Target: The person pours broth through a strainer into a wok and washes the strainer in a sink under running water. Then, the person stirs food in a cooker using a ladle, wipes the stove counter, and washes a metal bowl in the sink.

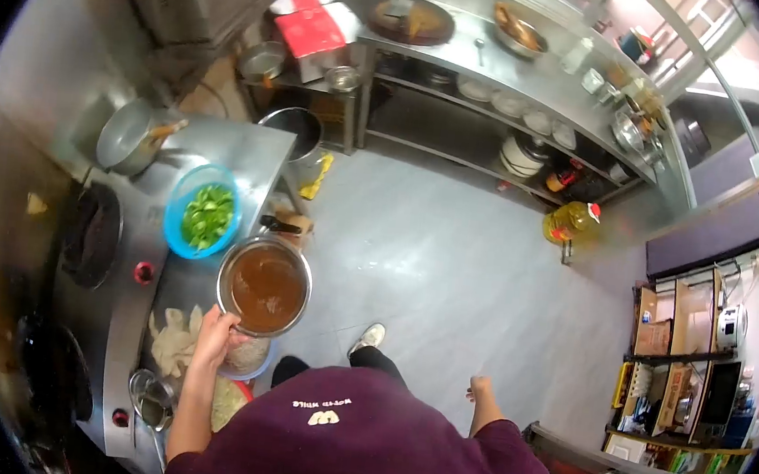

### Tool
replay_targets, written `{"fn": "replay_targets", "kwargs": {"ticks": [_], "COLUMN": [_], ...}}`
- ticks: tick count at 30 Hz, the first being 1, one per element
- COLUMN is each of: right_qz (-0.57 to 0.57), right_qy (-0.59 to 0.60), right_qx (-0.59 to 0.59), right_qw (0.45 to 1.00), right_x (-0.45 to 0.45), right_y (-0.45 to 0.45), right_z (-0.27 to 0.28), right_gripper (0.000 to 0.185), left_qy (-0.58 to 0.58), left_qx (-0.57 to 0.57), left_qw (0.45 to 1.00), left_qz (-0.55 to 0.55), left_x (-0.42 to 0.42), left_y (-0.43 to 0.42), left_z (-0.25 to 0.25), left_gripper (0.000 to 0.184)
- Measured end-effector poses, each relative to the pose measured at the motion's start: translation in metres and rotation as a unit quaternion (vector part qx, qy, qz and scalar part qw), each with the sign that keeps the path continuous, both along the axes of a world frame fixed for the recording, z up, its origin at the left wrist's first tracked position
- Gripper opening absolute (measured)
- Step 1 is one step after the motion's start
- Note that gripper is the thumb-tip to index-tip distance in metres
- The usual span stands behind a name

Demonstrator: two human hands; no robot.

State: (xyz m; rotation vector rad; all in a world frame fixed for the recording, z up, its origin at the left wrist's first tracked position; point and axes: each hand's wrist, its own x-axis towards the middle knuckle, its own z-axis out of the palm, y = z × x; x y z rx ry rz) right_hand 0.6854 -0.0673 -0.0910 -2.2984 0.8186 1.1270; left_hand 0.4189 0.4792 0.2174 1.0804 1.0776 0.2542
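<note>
My left hand (pixel 216 338) is closed on the near rim of a round metal bowl (pixel 305 271) that contains brown liquid. A black handle (pixel 280 225) shows at the bowl's far side; whether it belongs to the bowl I cannot tell. Beyond the bowl, a blue plastic basin (pixel 172 228) of cut green vegetables (pixel 208 217) sits on the steel counter. Pale cloth-like pieces (pixel 173 341) lie left of my hand, and a ladle (pixel 151 400) rests closer to me. My right hand (pixel 474 389) hangs at my side above the floor, fingers loosely apart, with nothing visible in it.
Stove burners (pixel 92 237) line the left side, with a pan (pixel 129 138) behind them. A black bin (pixel 294 128) stands beyond the counter. Steel shelving (pixel 445 120) runs along the back, an oil bottle (pixel 571 223) by its right end. Shelves with boxes (pixel 675 393) stand right.
</note>
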Motion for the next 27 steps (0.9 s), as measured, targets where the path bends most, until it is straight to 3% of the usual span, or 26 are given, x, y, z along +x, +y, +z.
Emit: {"fn": "replay_targets", "kwargs": {"ticks": [1,4,7,9,11,13,16,21,24,27], "right_qz": [0.009,-0.110,-0.063,-0.044,-0.023,0.046,0.008,-0.044,-0.107,-0.094], "right_qy": [-0.016,-0.036,-0.119,-0.164,-0.181,-0.194,-0.198,-0.185,-0.196,-0.187], "right_qx": [0.003,0.117,0.248,0.370,0.481,0.540,0.575,0.550,0.560,0.560], "right_qw": [1.000,0.986,0.959,0.913,0.858,0.817,0.793,0.813,0.798,0.802], "right_x": [0.001,0.034,0.105,0.157,0.198,0.242,0.302,0.401,0.459,0.524], "right_y": [0.001,-0.005,0.063,0.136,0.209,0.252,0.279,0.282,0.290,0.294], "right_z": [0.028,0.037,0.046,0.086,0.183,0.240,0.279,0.310,0.311,0.318], "right_gripper": [0.024,0.021,0.020,0.023,0.030,0.034,0.039,0.056,0.058,0.057], "left_qy": [-0.021,-0.029,-0.048,-0.041,-0.029,-0.038,-0.052,-0.076,-0.065,-0.075], "left_qx": [-0.005,-0.002,-0.009,0.004,0.012,0.017,0.005,0.010,0.015,0.032], "left_qw": [1.000,0.997,0.992,0.985,0.976,0.967,0.948,0.923,0.907,0.901], "left_qz": [0.004,-0.079,-0.117,-0.169,-0.218,-0.251,-0.314,-0.377,-0.415,-0.426], "left_x": [0.031,0.116,0.207,0.265,0.328,0.390,0.479,0.620,0.693,0.763], "left_y": [-0.003,-0.008,-0.014,-0.011,-0.016,-0.019,-0.017,-0.020,-0.017,-0.022], "left_z": [-0.002,-0.001,0.004,-0.007,-0.002,-0.008,-0.016,-0.004,-0.002,-0.003], "left_gripper": [0.030,0.029,0.029,0.029,0.031,0.032,0.033,0.035,0.036,0.039]}}
